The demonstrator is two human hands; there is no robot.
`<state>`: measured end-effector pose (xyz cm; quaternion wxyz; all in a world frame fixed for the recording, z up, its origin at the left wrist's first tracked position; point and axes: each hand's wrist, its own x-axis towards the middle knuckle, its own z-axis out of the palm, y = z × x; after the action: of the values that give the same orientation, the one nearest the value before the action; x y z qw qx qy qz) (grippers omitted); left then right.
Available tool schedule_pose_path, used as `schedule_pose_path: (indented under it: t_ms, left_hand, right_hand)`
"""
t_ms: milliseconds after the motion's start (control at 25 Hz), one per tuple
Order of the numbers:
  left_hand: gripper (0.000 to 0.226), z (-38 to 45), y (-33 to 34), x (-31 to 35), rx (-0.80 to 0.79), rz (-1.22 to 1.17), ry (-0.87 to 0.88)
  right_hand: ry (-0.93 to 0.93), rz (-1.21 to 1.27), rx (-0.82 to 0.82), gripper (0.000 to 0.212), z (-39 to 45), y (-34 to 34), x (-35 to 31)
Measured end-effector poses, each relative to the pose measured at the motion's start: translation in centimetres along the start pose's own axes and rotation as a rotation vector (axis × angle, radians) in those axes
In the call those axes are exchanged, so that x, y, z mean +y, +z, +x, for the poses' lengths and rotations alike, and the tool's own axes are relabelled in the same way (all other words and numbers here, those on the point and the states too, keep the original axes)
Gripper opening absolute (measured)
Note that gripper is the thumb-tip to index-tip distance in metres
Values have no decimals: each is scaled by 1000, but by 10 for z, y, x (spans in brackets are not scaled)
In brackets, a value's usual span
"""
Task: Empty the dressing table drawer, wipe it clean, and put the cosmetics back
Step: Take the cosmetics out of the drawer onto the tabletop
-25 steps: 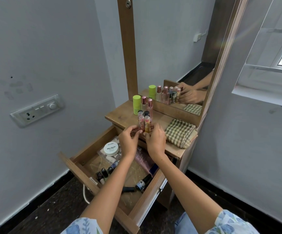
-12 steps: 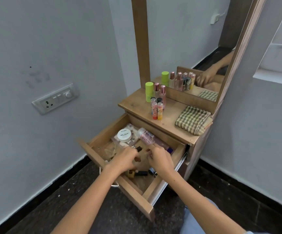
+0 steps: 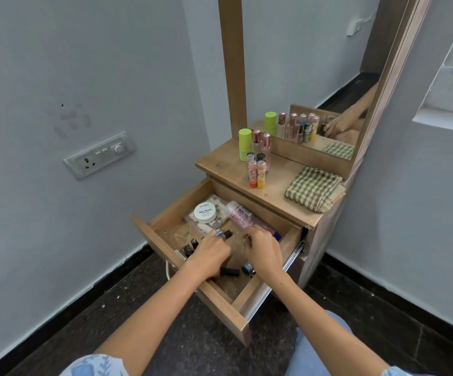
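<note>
The wooden drawer [image 3: 192, 290] is pulled out and holds cosmetics: a white nail polish jar [image 3: 206, 212], a pink bottle [image 3: 240, 217] lying flat, small dark nail polish bottles [image 3: 190, 246], a black tube [image 3: 230, 272] and a small blue bottle [image 3: 247, 267]. My left hand [image 3: 211, 253] is inside the drawer, fingertips pinched on a small dark-capped bottle [image 3: 224, 234]. My right hand [image 3: 263, 251] hovers beside it with fingers curled down; what it touches is hidden. A checked cloth [image 3: 313, 188] lies folded on the table top [image 3: 228, 169].
On the table top stand a green-capped bottle [image 3: 244, 143], two pink-capped bottles [image 3: 266, 147] and several lip balm tubes [image 3: 256, 173]. The mirror [image 3: 315, 77] rises behind them. A wall with a socket plate [image 3: 99, 156] is close on the left. The floor is dark.
Both hands left the tubes standing on the table top and dropped into the drawer. My left hand has closed on a small bottle, and the view has tilted down.
</note>
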<state>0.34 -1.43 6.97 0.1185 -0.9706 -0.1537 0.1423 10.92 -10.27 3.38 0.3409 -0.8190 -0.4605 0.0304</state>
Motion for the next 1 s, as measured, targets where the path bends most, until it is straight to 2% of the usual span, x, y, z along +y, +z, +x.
schedule_pose_path:
  t_ms: [80, 160, 320, 400, 520, 640, 720, 1000]
  left_hand:
    - [8, -3, -2, -1, 49, -56, -15]
    - [11, -10, -7, -3, 182, -244, -105]
    - [24, -28, -2, -23, 749, -838, -450]
    - [27, -34, 13, -33, 914, -1024, -556]
    - [26, -37, 27, -35, 937, -1070, -642]
    - [27, -33, 28, -34, 856, -974, -574]
    - [26, -32, 25, -33, 833, -929, -558]
    - [25, -31, 28, -32, 783, -845, -540]
  right_hand:
    - [25, 37, 35, 26, -1, 0, 0]
    - [52, 76, 85, 17, -1, 1, 2]
    - [49, 81, 82, 11, -1, 2, 7]
    - [11, 27, 24, 15, 0, 2, 7]
    - [-65, -76, -126, 24, 0, 3, 3]
    - [-122, -110, -306, 43, 3, 10, -10]
    - [-161, -75, -338, 51, 11, 20, -23]
    - [-135, -33, -353, 32, 19, 46, -37]
